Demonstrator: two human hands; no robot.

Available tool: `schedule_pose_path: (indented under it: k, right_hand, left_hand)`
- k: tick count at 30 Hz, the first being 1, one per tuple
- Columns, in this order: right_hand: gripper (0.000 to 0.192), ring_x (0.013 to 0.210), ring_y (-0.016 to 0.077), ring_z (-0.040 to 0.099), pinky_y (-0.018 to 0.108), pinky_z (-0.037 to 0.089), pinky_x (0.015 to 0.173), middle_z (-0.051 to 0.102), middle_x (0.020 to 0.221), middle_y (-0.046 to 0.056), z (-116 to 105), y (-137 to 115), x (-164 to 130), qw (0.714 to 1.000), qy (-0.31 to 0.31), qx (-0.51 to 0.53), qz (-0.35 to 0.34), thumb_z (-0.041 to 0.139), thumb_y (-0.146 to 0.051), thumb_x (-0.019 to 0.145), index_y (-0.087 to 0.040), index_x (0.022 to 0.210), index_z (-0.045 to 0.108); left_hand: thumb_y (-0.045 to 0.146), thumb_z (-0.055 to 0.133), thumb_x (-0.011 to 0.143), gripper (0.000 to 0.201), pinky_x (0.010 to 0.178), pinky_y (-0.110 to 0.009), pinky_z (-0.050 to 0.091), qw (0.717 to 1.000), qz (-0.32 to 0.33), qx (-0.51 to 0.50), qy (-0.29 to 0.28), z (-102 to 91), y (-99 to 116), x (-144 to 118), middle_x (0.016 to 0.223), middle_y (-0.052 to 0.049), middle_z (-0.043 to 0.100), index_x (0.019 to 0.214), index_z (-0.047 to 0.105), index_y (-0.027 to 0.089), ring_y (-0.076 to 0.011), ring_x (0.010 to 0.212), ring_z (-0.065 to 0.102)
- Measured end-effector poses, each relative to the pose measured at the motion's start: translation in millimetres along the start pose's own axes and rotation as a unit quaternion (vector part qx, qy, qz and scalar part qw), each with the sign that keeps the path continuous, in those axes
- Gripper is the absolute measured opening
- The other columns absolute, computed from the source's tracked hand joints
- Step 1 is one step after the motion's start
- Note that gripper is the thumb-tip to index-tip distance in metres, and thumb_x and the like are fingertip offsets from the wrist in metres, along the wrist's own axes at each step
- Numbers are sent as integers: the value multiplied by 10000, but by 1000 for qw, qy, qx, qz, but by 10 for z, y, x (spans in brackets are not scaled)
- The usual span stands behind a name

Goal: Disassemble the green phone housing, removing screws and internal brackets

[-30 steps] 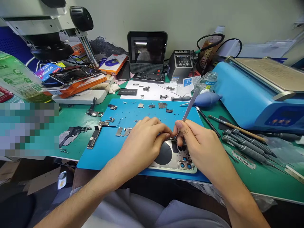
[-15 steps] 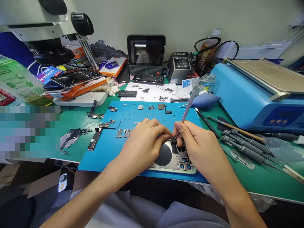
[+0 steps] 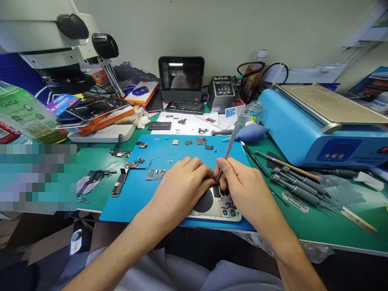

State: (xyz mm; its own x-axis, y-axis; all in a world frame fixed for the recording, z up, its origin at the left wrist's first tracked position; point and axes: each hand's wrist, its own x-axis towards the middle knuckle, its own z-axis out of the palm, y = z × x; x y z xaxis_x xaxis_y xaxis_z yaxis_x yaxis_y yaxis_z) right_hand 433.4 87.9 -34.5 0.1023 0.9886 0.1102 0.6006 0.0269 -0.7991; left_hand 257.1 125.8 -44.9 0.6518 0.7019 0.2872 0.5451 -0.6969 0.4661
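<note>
- The phone housing (image 3: 216, 205), silver with a dark round patch and blue-tinted camera lenses near one corner, lies on the near edge of the blue mat (image 3: 133, 206), partly covered by both hands.
- From where I stand, the right hand (image 3: 241, 176) has its fingers closed on the tweezers (image 3: 232, 141), which slant upward out of the grip; the tips point down at the far side of the housing.
- The left hand (image 3: 182, 184) reaches across the housing, thumb and forefinger drawn close together right beside the tweezer tips. I can't tell whether those fingers pinch anything; the spot is too small and half hidden.
- Beyond the hands, little metal parts are scattered over the mat. A bracket-like piece (image 3: 154, 175) lies left of the left hand, and a long dark circuit board (image 3: 119, 185) rests at the mat's left edge.
- To the right, on the green table (image 3: 327, 238), are a blue air blower (image 3: 251, 132), a brush (image 3: 287, 165), grey-handled screwdrivers (image 3: 298, 188) and a razor blade (image 3: 295, 202).
</note>
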Motion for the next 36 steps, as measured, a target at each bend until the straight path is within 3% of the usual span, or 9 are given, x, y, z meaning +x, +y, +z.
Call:
schedule_pose_path:
  k: [18, 26, 36]
  right_hand:
    - [455, 587, 138, 559, 284, 409, 587, 630, 651, -35, -61, 38, -56, 999, -21, 31, 5, 426, -514, 1135, -241, 831, 626]
    - [438, 531, 121, 513, 285, 389, 601, 615, 623, -56, -48, 18, -29, 1000, -6, -9, -21, 444, -454, 1138, -247, 786, 604]
    - [433, 561, 143, 556, 302, 406, 629, 639, 650, -35, -36, 39, -59, 999, 14, -21, -35, 462, -439, 1135, -253, 774, 613]
  left_hand:
    - [214, 711, 1059, 78, 837, -404, 477, 996, -64, -63, -22, -36, 2, 58, 1006, -11, 740, 984, 713, 229, -242, 966, 633]
    - [197, 699, 1060, 64, 859, -409, 463, 996, -56, -63, -18, -21, 9, 48, 1035, -14, 742, 1000, 717, 214, -239, 963, 615]
    - [180, 723, 1005, 54, 825, -395, 456, 998, -53, -41, 1, 11, 16, 51, 1005, -8, 747, 966, 713, 217, -241, 934, 594]
